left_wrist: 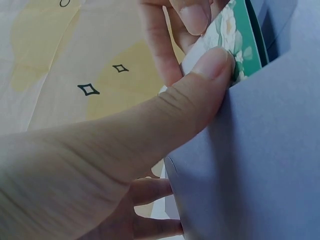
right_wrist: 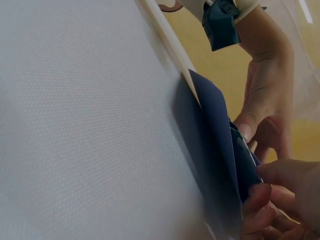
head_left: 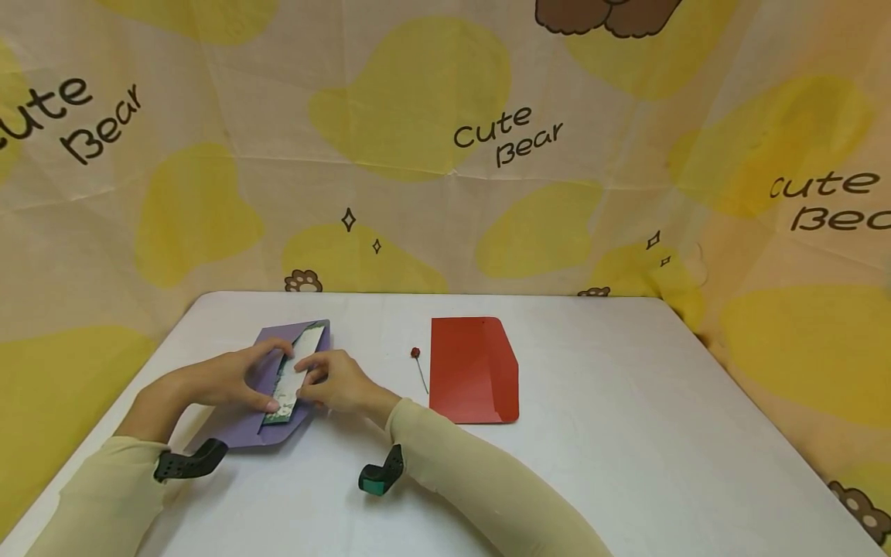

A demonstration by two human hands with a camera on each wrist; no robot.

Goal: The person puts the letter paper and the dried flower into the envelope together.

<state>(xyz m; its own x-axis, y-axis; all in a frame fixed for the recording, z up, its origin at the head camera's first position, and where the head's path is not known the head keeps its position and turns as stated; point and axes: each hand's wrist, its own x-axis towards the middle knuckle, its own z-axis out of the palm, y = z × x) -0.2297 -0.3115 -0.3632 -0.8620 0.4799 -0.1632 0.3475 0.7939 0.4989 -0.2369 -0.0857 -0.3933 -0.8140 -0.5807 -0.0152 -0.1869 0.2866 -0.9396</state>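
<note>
A purple envelope [head_left: 233, 425] lies tilted at the left of the table, with a white card [head_left: 288, 391] edged in green and printed with flowers partly inside its opening. My left hand [head_left: 212, 379] holds the envelope from its left side; the thumb presses the card near its lower end. Higher up, the left index finger touches the opening. From the right, my right hand [head_left: 343, 383] pinches the long edge of the card, thumb and fingers close together. The left wrist view shows the green floral border of the card [left_wrist: 245, 45] sticking out past the purple paper [left_wrist: 270, 150].
A red envelope [head_left: 465, 371] lies right of the middle of the white table [head_left: 626, 433]. Beside it is a small dried red flower [head_left: 415, 353] on a thin stem. A patterned cloth [head_left: 418, 93] hangs behind the table. Each wrist wears a dark camera mount [head_left: 191, 462].
</note>
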